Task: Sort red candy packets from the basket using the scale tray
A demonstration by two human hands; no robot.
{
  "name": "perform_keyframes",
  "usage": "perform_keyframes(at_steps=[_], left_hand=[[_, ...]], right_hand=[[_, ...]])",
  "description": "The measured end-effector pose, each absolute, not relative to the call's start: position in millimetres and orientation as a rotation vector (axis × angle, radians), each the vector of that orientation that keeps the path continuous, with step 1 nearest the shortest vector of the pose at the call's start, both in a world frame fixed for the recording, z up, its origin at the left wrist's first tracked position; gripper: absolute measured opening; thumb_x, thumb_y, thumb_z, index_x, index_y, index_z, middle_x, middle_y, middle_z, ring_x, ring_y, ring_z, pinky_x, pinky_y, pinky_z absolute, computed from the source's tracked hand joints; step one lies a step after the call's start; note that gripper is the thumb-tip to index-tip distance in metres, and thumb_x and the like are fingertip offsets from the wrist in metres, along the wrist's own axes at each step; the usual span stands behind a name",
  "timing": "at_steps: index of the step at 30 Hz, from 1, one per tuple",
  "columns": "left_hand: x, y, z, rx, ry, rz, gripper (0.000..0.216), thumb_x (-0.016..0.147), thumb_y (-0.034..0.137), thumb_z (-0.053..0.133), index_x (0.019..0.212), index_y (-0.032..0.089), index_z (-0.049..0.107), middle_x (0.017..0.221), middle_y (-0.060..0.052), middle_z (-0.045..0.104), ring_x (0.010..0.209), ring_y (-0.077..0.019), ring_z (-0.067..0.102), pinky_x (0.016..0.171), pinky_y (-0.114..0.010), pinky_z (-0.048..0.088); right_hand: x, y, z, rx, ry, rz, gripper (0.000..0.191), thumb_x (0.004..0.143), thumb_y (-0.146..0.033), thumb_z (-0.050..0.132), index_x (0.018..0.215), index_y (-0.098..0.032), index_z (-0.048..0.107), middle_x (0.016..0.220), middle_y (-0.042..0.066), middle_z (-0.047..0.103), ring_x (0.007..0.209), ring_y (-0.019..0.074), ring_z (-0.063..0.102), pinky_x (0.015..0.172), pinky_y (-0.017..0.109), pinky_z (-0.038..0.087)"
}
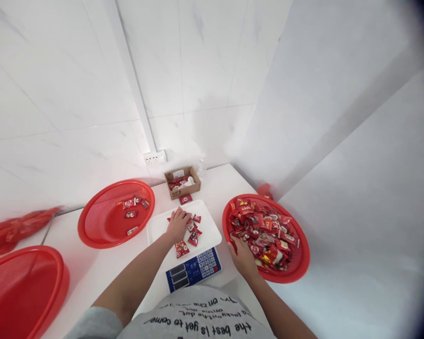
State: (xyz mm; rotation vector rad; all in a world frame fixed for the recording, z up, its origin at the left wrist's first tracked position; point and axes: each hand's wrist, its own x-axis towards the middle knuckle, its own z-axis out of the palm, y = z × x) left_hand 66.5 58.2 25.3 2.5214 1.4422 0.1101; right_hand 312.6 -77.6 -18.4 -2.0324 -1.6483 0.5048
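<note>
My left hand point(178, 226) is over the white tray point(210, 228) of a digital scale, its fingers spread across small red snack packets. More of these packets point(193, 238) lie beside the hand, and a larger red packet point(182, 248) rests near the tray's front edge. At the left side of a full red basket point(305, 256) is my right hand point(243, 256), its fingers curled at the rim beside heaped red packets point(265, 230). Its fingertips are partly hidden. The scale's blue keypad panel point(194, 269) faces me below the tray.
A red basket point(109, 235) with several packets stands left of the scale, and another red basket point(24, 292) is nearer at the far left. Behind the scale is a small cardboard box point(185, 189) of packets. Red plastic bags point(17, 230) lie by the wall. A wall borders the table's right.
</note>
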Motion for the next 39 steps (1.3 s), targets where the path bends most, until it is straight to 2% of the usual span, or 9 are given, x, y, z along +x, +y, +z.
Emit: perform_keyframes(at_steps=[3,7,12,16,19,25,29,33,39], left_hand=[[59,59,26,2.564,1.358,0.179,0.042,0.081,0.010,0.041,0.119,0.022,0.053,0.117,-0.006,0.058,0.128,-0.0254,0.031,0.106,-0.049,0.021],[45,46,26,2.627,1.248,0.316,0.047,0.079,0.006,0.038,0.122,0.021,0.051,0.122,-0.006,0.054,0.129,-0.0227,0.029,0.108,-0.046,0.023],[33,16,29,2.687,1.172,0.316,0.043,0.081,0.024,0.046,0.123,0.023,0.051,0.139,-0.007,0.038,0.135,-0.0281,0.018,0.109,-0.050,0.015],[47,4,24,2.629,1.289,0.197,0.059,0.080,0.044,0.048,0.135,0.026,0.036,0.147,-0.011,0.024,0.135,-0.0331,0.014,0.106,-0.058,0.010],[62,6,14,2.517,1.441,0.117,0.066,0.079,0.057,0.045,0.137,0.027,0.032,0.149,-0.013,0.018,0.135,-0.0365,0.011,0.103,-0.062,0.007],[83,11,-3,2.405,1.635,0.074,0.061,0.083,0.057,0.035,0.135,0.027,0.036,0.148,-0.011,0.021,0.136,-0.0340,0.011,0.103,-0.061,0.005],[95,10,-2,2.362,1.771,0.112,0.062,0.084,0.056,0.032,0.139,0.026,0.030,0.148,-0.011,0.020,0.135,-0.0336,0.013,0.104,-0.060,0.008],[98,20,6,2.492,1.650,0.131,0.064,0.083,0.058,0.034,0.139,0.029,0.027,0.149,-0.008,0.019,0.136,-0.0317,0.008,0.106,-0.057,0.002],[97,32,6,2.470,1.577,-0.023,0.062,0.083,0.059,0.031,0.138,0.031,0.031,0.146,-0.008,0.028,0.135,-0.0339,0.016,0.105,-0.057,0.006]], right_hand=[[312,-78,-18,-2.059,-1.651,0.526,0.045,0.087,-0.038,0.034,0.117,-0.010,0.054,0.119,0.015,0.057,0.112,0.0229,0.050,0.097,0.036,0.037],[312,-79,-16,-2.080,-1.661,0.544,0.047,0.087,-0.039,0.032,0.119,-0.010,0.053,0.119,0.015,0.057,0.112,0.0227,0.051,0.097,0.035,0.036],[311,-79,-13,-2.085,-1.661,0.550,0.047,0.087,-0.039,0.031,0.120,-0.012,0.052,0.121,0.014,0.056,0.114,0.0215,0.050,0.098,0.034,0.036],[311,-79,-13,-2.114,-1.658,0.566,0.049,0.087,-0.040,0.030,0.121,-0.010,0.051,0.121,0.014,0.056,0.114,0.0224,0.050,0.097,0.034,0.036],[311,-79,-12,-2.115,-1.662,0.559,0.048,0.087,-0.039,0.031,0.119,-0.010,0.053,0.120,0.015,0.057,0.113,0.0226,0.051,0.096,0.034,0.037],[310,-80,-11,-2.104,-1.639,0.550,0.047,0.087,-0.040,0.031,0.119,-0.013,0.053,0.119,0.013,0.058,0.112,0.0226,0.052,0.095,0.035,0.038],[310,-80,-13,-2.088,-1.627,0.556,0.047,0.087,-0.040,0.032,0.120,-0.014,0.053,0.120,0.013,0.057,0.113,0.0220,0.051,0.096,0.035,0.037],[311,-79,-14,-2.103,-1.637,0.593,0.048,0.088,-0.041,0.031,0.121,-0.013,0.052,0.122,0.013,0.056,0.114,0.0220,0.050,0.097,0.034,0.037],[311,-79,-12,-2.107,-1.633,0.592,0.050,0.088,-0.041,0.030,0.121,-0.011,0.052,0.123,0.014,0.055,0.115,0.0228,0.049,0.097,0.035,0.037]])
